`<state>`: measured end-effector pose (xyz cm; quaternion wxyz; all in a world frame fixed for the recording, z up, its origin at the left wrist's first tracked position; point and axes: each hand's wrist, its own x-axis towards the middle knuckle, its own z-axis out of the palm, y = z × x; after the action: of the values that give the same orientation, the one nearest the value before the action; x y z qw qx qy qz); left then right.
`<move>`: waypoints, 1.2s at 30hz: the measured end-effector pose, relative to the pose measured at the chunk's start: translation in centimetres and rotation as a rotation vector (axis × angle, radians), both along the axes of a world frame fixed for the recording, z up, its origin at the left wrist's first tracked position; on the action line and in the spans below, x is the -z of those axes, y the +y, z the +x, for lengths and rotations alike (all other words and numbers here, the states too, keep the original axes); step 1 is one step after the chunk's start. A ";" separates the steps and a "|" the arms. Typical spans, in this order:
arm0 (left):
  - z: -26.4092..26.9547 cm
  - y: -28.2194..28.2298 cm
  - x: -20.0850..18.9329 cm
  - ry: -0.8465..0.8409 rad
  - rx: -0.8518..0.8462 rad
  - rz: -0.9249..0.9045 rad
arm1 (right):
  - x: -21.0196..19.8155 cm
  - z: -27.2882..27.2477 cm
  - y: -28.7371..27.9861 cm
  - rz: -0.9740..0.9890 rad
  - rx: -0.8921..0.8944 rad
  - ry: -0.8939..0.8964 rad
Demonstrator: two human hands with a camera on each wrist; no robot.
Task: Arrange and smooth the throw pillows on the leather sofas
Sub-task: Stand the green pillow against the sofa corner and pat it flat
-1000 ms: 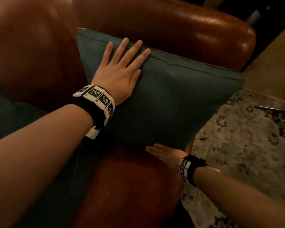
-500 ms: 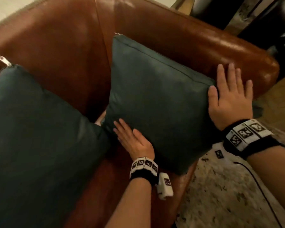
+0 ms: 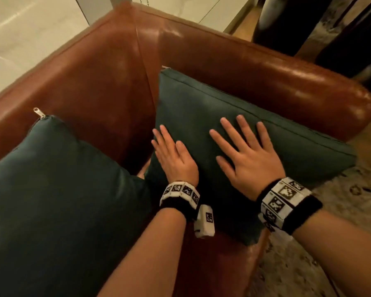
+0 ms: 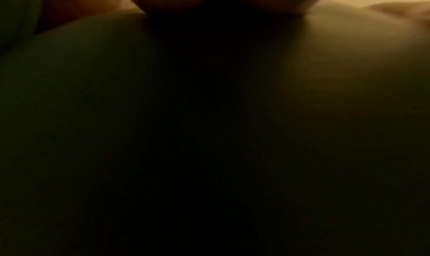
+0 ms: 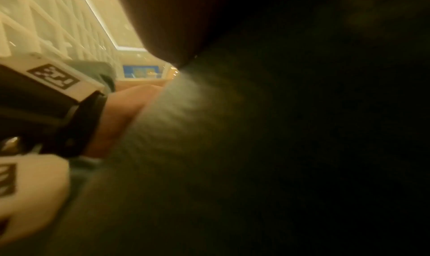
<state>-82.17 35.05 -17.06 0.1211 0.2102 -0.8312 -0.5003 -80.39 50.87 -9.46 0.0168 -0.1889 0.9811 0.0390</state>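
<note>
A dark teal throw pillow [image 3: 291, 142] leans against the right armrest of the brown leather sofa [image 3: 94, 86]. My left hand [image 3: 171, 153] lies flat with straight fingers on the pillow's left edge. My right hand [image 3: 244, 153] presses flat on the pillow's face, fingers spread. A second teal pillow [image 3: 58, 189] with a metal zipper pull [image 3: 39, 112] leans against the sofa back at the left. Both wrist views are dark and close on teal pillow fabric [image 4: 116, 76] [image 5: 174, 122]; the left wristband [image 5: 53, 79] shows in the right wrist view.
The sofa's armrest [image 3: 287, 82] runs behind the pillow. A patterned rug [image 3: 308, 264] covers the floor at the right. Pale marble floor [image 3: 30, 28] lies behind the sofa, and dark furniture legs [image 3: 308, 22] stand at the top right.
My right hand has moved from the pillow's right edge onto its face. My left hand has slid up along the left edge. The view has pulled back and shifted right.
</note>
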 end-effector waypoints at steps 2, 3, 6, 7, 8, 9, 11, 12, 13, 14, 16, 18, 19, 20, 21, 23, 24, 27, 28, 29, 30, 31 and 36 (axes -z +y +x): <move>-2.9 -1.7 0.9 -0.037 -0.005 0.002 | 0.1 -0.7 1.1 0.003 0.076 0.005; -4.0 -2.7 1.5 -0.072 0.020 0.007 | 0.1 -0.8 1.7 -0.005 0.111 0.009; -6.9 -5.4 1.5 -0.295 0.080 0.183 | 0.1 -0.6 3.0 -0.037 0.213 0.018; -7.5 -5.9 1.1 -0.357 0.087 0.230 | 0.2 -0.5 3.5 -0.057 0.257 0.026; -7.6 -6.3 0.4 -0.364 0.104 0.223 | 0.1 -0.4 4.0 -0.076 0.302 0.029; -7.2 -6.3 -0.5 -0.312 0.109 0.169 | -0.1 -0.2 4.3 -0.093 0.334 0.028; -5.3 -5.4 -2.9 -0.103 0.134 -0.049 | -0.5 0.3 4.1 -0.145 0.364 0.055; -4.1 -4.7 -4.0 0.015 0.212 -0.218 | -0.6 0.6 3.3 -0.173 0.351 0.069; -3.2 -3.6 -5.2 0.111 0.363 -0.417 | -0.6 0.7 2.2 -0.192 0.319 0.075; -2.7 -2.4 -5.9 0.187 0.558 -0.606 | -0.3 0.7 1.2 -0.198 0.274 0.076; -3.4 -1.0 -6.1 0.267 0.849 -0.908 | 0.5 0.3 -0.3 -0.177 0.199 0.076; -5.7 -1.5 -5.7 0.253 0.920 -1.027 | 0.8 -0.3 0.8 -0.152 0.224 0.074; -6.8 -2.4 -5.5 0.240 0.884 -1.053 | 0.8 -0.5 2.1 -0.152 0.268 0.077; -8.0 -3.7 -5.4 0.206 0.820 -1.047 | 0.9 -0.5 3.7 -0.156 0.327 0.088; -9.1 -5.0 -5.5 0.156 0.744 -1.014 | 0.9 -0.3 5.3 -0.156 0.390 0.089; -10.8 -7.0 -5.8 0.021 0.664 -0.909 | 0.9 0.5 7.9 -0.183 0.498 0.127; -11.1 -7.4 -6.0 0.003 0.675 -0.845 | 1.1 1.0 9.0 -0.244 0.544 0.144; -10.6 -8.0 -6.1 0.109 0.560 -0.525 | 1.8 3.1 11.9 -0.648 0.749 0.256; -10.4 -8.3 -6.3 0.101 0.427 -0.357 | 2.1 3.8 12.6 -0.856 0.861 0.278; -10.4 -8.7 -6.7 0.043 0.311 -0.229 | 2.2 4.6 13.0 -1.111 0.995 0.265; -10.6 -9.1 -6.9 -0.060 0.256 -0.152 | 2.6 5.0 13.2 -1.396 1.115 0.229; -10.9 -9.4 -7.1 -0.171 0.263 -0.115 | 2.7 5.3 13.1 -1.625 1.210 0.161; -12.3 -9.1 -7.6 -0.237 0.328 0.016 | 4.9 5.6 12.7 -1.737 1.247 0.031</move>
<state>-94.46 25.96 -9.41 -0.0622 0.1304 -0.8587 -0.4917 -74.83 63.54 -14.40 -0.1188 0.3995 0.5964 -0.6860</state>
